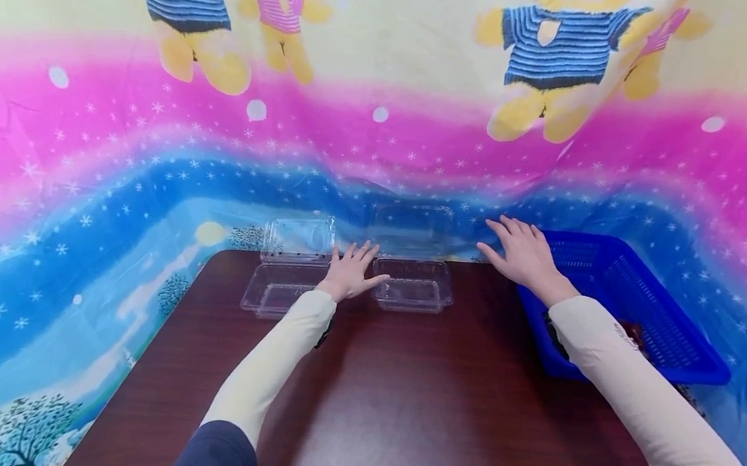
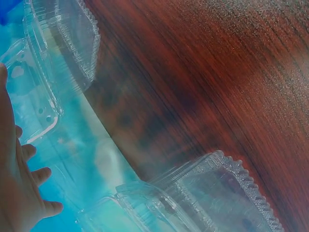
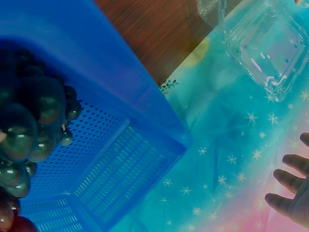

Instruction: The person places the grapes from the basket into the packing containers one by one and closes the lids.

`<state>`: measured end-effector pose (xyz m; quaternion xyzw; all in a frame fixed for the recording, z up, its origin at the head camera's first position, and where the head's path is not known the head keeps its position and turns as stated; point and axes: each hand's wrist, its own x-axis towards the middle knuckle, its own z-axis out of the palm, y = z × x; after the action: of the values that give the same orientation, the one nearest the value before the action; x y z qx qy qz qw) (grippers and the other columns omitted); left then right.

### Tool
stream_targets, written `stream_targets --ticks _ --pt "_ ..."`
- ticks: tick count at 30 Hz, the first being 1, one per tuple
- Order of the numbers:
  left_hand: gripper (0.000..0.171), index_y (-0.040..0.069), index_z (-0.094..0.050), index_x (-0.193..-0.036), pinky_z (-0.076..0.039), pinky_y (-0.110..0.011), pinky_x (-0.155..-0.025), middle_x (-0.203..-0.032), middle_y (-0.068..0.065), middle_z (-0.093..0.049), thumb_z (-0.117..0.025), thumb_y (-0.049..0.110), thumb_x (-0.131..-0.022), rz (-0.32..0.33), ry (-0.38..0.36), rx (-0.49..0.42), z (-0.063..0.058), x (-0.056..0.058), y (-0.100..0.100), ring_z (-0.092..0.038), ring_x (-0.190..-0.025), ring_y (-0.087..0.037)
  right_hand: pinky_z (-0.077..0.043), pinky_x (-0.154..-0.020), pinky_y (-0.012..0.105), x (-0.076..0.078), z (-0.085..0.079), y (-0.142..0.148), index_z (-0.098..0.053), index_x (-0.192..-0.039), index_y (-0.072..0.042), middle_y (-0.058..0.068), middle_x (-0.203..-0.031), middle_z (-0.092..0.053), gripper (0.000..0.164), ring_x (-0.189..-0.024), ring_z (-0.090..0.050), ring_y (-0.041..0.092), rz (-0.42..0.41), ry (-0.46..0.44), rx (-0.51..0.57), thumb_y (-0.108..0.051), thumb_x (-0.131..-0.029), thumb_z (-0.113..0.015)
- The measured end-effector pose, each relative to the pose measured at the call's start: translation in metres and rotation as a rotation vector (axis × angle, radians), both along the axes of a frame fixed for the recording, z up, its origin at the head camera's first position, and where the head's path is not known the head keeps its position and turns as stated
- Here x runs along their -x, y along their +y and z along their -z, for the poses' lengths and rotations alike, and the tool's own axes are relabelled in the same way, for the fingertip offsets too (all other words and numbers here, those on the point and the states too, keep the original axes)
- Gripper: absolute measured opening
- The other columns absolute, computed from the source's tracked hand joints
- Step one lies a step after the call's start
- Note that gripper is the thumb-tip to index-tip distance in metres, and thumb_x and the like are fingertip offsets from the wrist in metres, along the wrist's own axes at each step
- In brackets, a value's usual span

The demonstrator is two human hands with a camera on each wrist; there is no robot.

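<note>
Two transparent plastic clamshell boxes with raised lids stand at the table's far edge in the head view: the left box (image 1: 283, 288) and the right box (image 1: 412, 287). Between them my left hand (image 1: 349, 271) is spread out, its fingers straight; whether it touches either box I cannot tell. My right hand (image 1: 522, 253) hovers by the far left corner of a blue plastic basket (image 1: 676, 315), fingers extended and holding nothing. Dark grapes (image 3: 38, 111) lie in that basket in the right wrist view; in the head view my right forearm hides most of them.
A dark brown wooden table (image 1: 400, 396) spreads out in front of me. Behind it hangs a printed cloth (image 1: 381, 138) with bears and snowflakes. The basket takes up the table's right side.
</note>
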<state>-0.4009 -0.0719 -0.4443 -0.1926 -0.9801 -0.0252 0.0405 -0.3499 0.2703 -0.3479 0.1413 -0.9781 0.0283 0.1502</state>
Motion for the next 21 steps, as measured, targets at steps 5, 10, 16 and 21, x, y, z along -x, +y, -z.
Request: stream_targets --ticks 5,10,16,21 --pt "0.083 0.028 -0.012 -0.150 -0.005 -0.060 -0.110 -0.156 -0.001 -0.013 -0.028 0.075 -0.084 0.000 -0.007 0.008 0.001 0.001 0.001 -0.010 -0.143 -0.027 -0.015 -0.106 0.062 -0.002 0.002 0.005 -0.035 -0.144 -0.014 0.020 -0.146 -0.031 0.071 -0.133 -0.026 0.042 0.000 0.001 0.008 -0.062 -0.091 -0.037" --pt "0.084 0.028 -0.013 -0.150 -0.006 -0.060 -0.110 -0.156 0.000 -0.013 -0.027 0.076 -0.083 0.001 -0.001 0.017 0.003 0.001 0.000 -0.011 -0.143 -0.027 -0.015 -0.107 0.062 -0.003 0.005 0.009 -0.036 -0.143 -0.013 0.021 -0.145 -0.032 0.070 -0.132 -0.026 0.042 -0.005 0.003 0.018 -0.060 -0.091 -0.039" --pt "0.084 0.027 -0.013 -0.150 -0.005 -0.060 -0.110 -0.156 -0.001 -0.014 -0.027 0.077 -0.083 0.003 -0.006 0.010 0.005 0.001 -0.002 -0.012 -0.143 -0.027 -0.014 -0.107 0.062 -0.004 0.006 0.010 -0.037 -0.142 -0.012 0.021 -0.145 -0.033 0.069 -0.132 -0.026 0.042 -0.007 0.001 0.032 -0.059 -0.091 -0.040" --pt "0.085 0.026 -0.013 -0.150 -0.002 -0.060 -0.110 -0.156 -0.001 -0.012 -0.027 0.076 -0.083 0.002 -0.020 0.013 0.005 0.001 -0.003 -0.011 -0.143 -0.028 -0.015 -0.107 0.062 -0.006 0.007 0.012 -0.037 -0.142 -0.012 0.021 -0.145 -0.033 0.069 -0.132 -0.027 0.042 -0.007 0.002 0.030 -0.059 -0.091 -0.039"
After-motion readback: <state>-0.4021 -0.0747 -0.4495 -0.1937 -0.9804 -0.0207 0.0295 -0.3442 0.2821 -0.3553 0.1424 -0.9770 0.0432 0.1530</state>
